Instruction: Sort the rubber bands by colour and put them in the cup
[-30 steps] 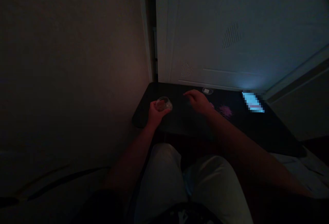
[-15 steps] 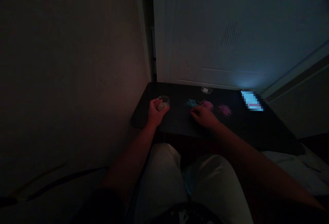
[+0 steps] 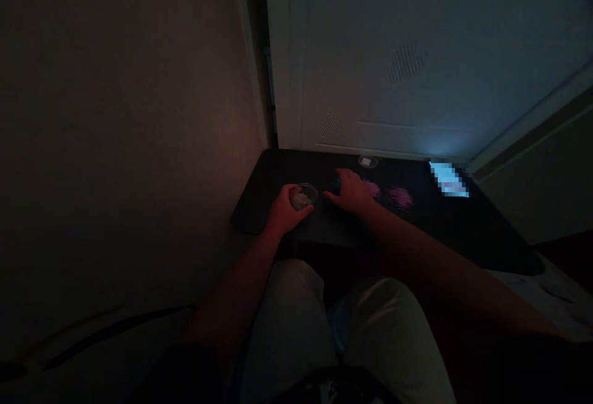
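Observation:
My left hand (image 3: 288, 209) is wrapped round a small clear round container (image 3: 309, 193) with pale contents, tilted above or on the dark table. To its right, my right hand (image 3: 349, 193) is spread, thumb and fingers apart, over a pile of thin blue pieces (image 3: 336, 185) that it mostly covers. Whether its fingertips touch the pieces, I cannot tell. Just beyond that hand lies a pile of pink thin pieces (image 3: 372, 189), partly hidden by it. A second pink pile (image 3: 400, 197) is farther right.
A clear round lid-like disc (image 3: 368, 162) with a white label lies at the back of the dark table (image 3: 278, 172). On the right is a lit phone (image 3: 448, 178). A white panel (image 3: 343, 52) with heart reliefs rises behind; a wall (image 3: 139, 113) stands left. The light is dim.
My left hand has brought the container to the right and a little nearer. My right hand has shifted left and away from me, opening from closed fingers over the blue pile.

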Motion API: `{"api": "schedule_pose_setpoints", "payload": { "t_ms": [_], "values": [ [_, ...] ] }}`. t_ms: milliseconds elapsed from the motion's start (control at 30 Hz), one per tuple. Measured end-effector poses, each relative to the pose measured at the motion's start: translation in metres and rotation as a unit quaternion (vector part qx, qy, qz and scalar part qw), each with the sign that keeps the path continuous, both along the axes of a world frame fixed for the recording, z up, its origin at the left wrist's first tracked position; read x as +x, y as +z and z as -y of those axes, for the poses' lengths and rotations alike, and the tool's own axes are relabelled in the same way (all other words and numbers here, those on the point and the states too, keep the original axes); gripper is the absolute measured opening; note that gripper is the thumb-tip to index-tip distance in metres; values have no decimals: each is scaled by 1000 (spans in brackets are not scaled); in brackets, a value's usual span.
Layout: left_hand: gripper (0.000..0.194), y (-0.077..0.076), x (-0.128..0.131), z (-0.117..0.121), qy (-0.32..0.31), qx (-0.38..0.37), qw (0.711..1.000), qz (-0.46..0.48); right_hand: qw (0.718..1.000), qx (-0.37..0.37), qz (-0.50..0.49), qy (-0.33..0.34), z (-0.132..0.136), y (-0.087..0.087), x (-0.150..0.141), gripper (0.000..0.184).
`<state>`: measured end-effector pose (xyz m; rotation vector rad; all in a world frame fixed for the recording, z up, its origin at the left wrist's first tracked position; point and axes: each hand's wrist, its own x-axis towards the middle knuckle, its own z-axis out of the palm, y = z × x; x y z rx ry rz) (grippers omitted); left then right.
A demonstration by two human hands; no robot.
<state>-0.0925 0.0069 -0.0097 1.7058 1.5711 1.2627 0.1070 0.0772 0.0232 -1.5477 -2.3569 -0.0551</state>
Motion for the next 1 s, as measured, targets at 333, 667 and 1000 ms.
{"api": "schedule_pose_setpoints", "payload": {
  "t_ms": [333,667,1000],
  "values": [
    [64,-1,-2,-1,4,-6,1000,9,995,-59,84,-6,-22,-4,-17,28],
    [62,0,-5,-5,15,-1,1000,25,997,-28,70,5,3,-10,-13,27],
    [61,1,-5,-7,24,-6,1000,1,999,-23,30,24,22,-14,-5,29]
  ]
}}
